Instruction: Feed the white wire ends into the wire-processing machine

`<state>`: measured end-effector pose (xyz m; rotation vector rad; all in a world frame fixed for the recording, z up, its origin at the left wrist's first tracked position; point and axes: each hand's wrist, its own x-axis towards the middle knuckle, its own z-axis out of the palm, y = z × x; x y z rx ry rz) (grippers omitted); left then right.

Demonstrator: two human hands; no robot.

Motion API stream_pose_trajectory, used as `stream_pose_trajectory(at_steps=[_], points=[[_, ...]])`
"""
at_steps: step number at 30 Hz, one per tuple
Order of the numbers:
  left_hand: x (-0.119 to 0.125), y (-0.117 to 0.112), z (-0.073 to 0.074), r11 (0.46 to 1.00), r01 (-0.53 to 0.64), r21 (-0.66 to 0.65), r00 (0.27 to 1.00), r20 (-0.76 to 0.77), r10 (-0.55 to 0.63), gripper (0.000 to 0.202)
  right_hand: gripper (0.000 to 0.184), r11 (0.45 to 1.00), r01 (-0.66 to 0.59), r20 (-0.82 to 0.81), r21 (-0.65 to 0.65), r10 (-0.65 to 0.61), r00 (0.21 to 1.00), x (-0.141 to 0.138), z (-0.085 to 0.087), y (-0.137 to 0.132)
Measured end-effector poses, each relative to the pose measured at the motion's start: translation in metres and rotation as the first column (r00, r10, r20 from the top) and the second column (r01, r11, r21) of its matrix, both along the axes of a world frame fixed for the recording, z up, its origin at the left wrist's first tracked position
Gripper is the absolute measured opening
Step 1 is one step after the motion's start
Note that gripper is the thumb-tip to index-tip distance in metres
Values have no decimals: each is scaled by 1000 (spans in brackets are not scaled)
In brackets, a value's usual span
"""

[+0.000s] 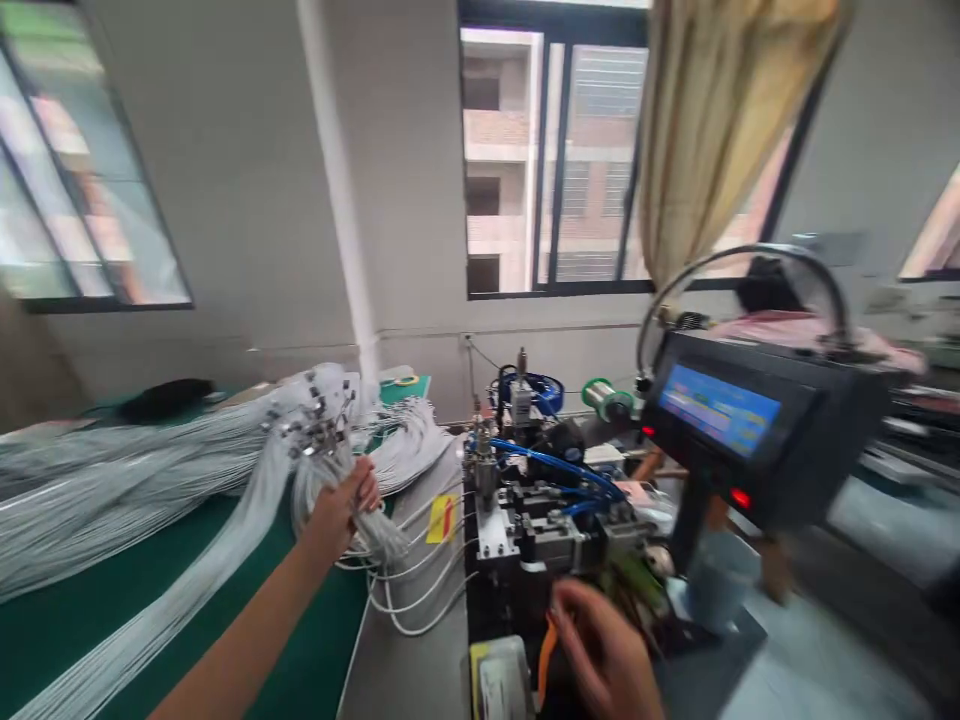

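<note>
My left hand (349, 508) is closed around a bundle of thin white cables (386, 540), left of the machine. Metal-tipped cable ends (319, 415) are bunched just above and behind it. My right hand (611, 650) is low in front of the machine, blurred, with fingers curled and thumb and forefinger close together. An orange curved strip (547, 662), perhaps a tool handle, runs down from these fingertips; whether they grip it I cannot tell. Ahead stands a bench machine (551, 540) with metal blocks and blue air hoses (555, 460). Several loose white cables loop toward its left edge.
Long white cable bundles (135, 490) spread over the green mat (300, 640) at left. A clear box (501, 680) sits near my right hand. A control screen (720, 410) on a stand, a wire spool (606, 398) and a translucent cup (721, 580) are at right.
</note>
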<state>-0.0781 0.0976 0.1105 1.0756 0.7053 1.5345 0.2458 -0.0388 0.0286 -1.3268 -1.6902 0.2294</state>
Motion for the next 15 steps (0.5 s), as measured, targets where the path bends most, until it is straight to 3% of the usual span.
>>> stream_pose_trajectory(at_steps=[2, 4, 6, 10, 15], points=[[1, -5, -9, 1000, 19, -19, 999, -48, -20, 42, 42, 973, 224, 117, -47, -218, 969, 31, 25, 2], [5, -10, -14, 997, 70, -46, 990, -117, -75, 43, 47, 884, 467, 261, 9, -453, 852, 58, 58, 11], [10, -14, -16, 991, 102, -86, 976, -183, -117, 44, 50, 792, 605, 357, 81, -590, 724, 79, 89, 26], [21, -15, -18, 987, 86, -138, 967, -226, -116, 43, 53, 677, 731, 539, 81, -647, 539, 103, 125, 54], [24, -10, -30, 982, 101, -160, 968, -210, -134, 48, 53, 577, 814, 608, 66, -670, 426, 121, 136, 69]])
